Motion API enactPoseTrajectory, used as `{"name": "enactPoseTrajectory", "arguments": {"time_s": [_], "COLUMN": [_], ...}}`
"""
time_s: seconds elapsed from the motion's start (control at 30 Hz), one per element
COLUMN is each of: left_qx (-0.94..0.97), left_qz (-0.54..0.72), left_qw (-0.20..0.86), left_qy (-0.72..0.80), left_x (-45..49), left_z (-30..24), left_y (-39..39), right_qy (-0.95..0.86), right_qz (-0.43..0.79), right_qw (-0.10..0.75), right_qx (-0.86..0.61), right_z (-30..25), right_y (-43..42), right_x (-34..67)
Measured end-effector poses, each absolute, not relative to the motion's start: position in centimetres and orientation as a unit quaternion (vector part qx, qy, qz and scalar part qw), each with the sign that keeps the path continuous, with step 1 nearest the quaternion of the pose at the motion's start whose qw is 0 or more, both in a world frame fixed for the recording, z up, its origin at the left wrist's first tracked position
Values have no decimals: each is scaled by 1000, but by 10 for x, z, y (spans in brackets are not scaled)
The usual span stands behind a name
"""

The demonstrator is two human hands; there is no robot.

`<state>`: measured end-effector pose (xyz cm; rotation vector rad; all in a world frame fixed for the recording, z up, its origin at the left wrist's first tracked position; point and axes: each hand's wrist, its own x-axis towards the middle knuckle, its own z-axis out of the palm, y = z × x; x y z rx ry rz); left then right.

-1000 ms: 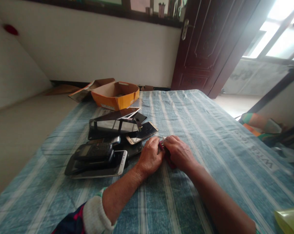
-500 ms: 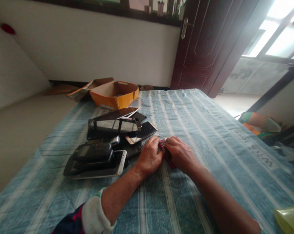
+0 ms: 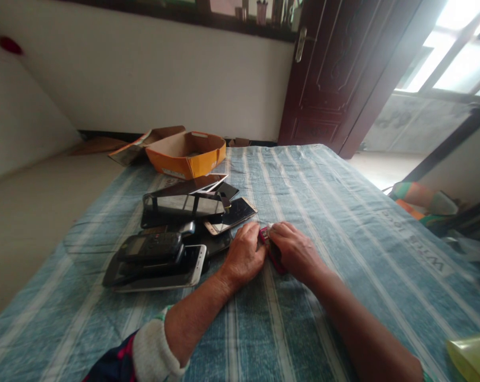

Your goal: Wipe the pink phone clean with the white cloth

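Note:
My left hand (image 3: 243, 254) and my right hand (image 3: 297, 249) meet at the middle of the table, fingers curled round a small dark red phone (image 3: 272, 249). Only a strip of the red phone shows between the two hands. It rests low on the blue striped cloth (image 3: 323, 212). Just left of my left hand lies a pile of phones (image 3: 176, 233), black, white and gold ones stacked on each other.
An open orange cardboard box (image 3: 190, 151) stands at the far left edge of the table, behind the pile. A dark wooden door (image 3: 343, 69) is at the back right. A yellow-green object (image 3: 472, 355) pokes in at the bottom right corner.
Both hands stay in place on the red phone; the fingers shift only slightly. The view has drifted a little.

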<state>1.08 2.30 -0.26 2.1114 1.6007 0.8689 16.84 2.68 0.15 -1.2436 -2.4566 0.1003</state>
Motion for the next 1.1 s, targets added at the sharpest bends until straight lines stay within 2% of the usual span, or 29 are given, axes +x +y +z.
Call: {"name": "enactPoseTrajectory", "arguments": {"time_s": [0.13, 0.27, 0.4, 0.57, 0.9, 1.1], "left_qx": [748, 754, 755, 755, 795, 825], "left_qz": [310, 302, 305, 308, 239, 189], "left_qw": [168, 172, 169, 167, 207, 209], "left_qy": [562, 557, 555, 555, 517, 491], "left_x": [11, 9, 9, 8, 5, 2], "left_z": [-4, -2, 1, 0, 15, 25], "left_y": [23, 23, 24, 23, 31, 29], "right_qy": [-842, -859, -883, -841, -781, -796], "right_qz": [28, 52, 67, 83, 125, 178], "right_qw": [210, 246, 216, 214, 356, 364], "right_qx": [-496, -446, -411, -490, -498, -450], "right_z": [-1, 2, 5, 0, -15, -8], "right_y": [31, 28, 28, 38, 52, 46], "right_x": [176, 167, 161, 176, 189, 178]}}
